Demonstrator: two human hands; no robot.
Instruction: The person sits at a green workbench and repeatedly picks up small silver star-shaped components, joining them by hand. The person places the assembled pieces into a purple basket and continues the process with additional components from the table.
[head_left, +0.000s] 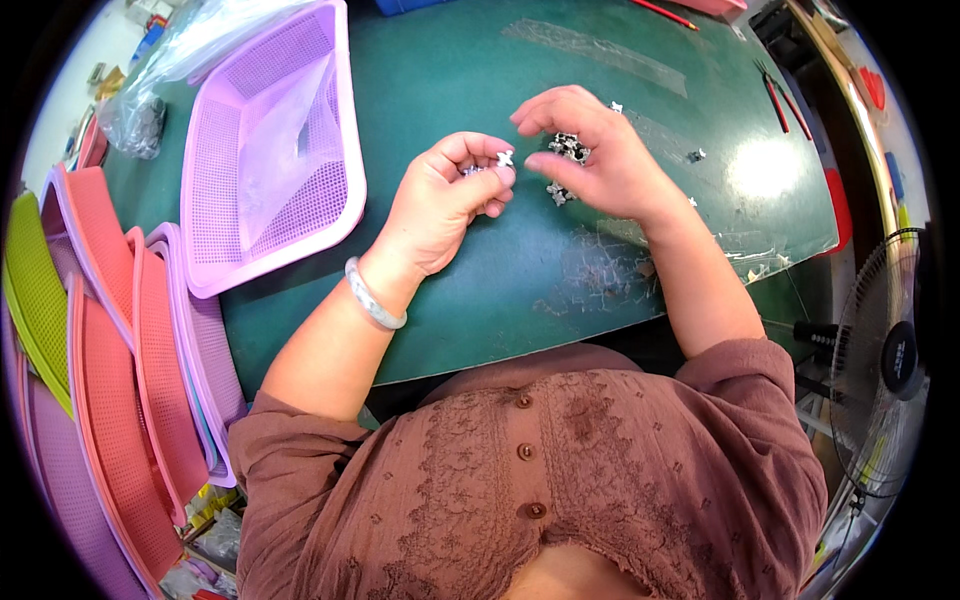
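Between the thumb and forefinger of my left hand [450, 190] a small white cross-shaped piece [505, 159] is pinched, and more silvery bits show within its curled fingers. My right hand [600, 150] is just to the right, thumb and fingers apart, nothing seen in its grasp. Under and beside its palm lies a pile of small black-and-silver pieces [568, 148], partly hidden by the hand. One stray piece [697, 155] sits farther right on the green table [480, 310], and another [615, 107] is just beyond my right hand.
A purple perforated basket [355, 190] with a clear plastic bag [290, 150] inside stands at the left. Stacked colored baskets [110, 370] lean at the far left. Red-handled pliers [775, 100] and a red pencil [665, 14] lie at the back right. A fan [880, 360] stands at the right.
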